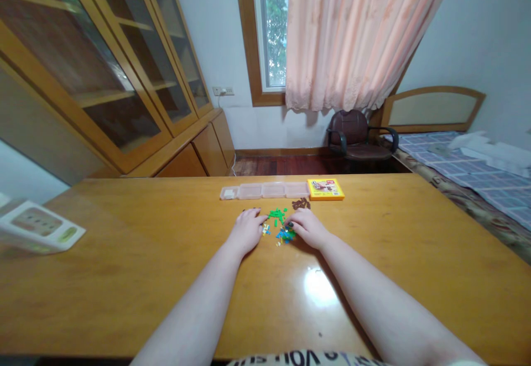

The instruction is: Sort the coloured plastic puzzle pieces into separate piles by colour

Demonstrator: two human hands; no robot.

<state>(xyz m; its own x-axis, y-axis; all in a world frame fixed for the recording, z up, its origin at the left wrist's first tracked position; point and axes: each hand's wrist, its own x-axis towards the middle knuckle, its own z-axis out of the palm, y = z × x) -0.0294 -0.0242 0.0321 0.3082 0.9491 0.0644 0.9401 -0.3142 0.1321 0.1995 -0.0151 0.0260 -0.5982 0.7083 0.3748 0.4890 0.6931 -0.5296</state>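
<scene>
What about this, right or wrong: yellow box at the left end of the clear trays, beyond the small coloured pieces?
Wrong end: in the head view, the yellow box sits at the right end of the clear trays, not the left, and beyond the small coloured pieces.

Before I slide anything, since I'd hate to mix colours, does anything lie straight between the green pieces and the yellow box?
Yes: the heap of brown pieces lies between the green pieces and the yellow box, just beyond the right hand. Whether it touches the hand is hard to tell.
</scene>
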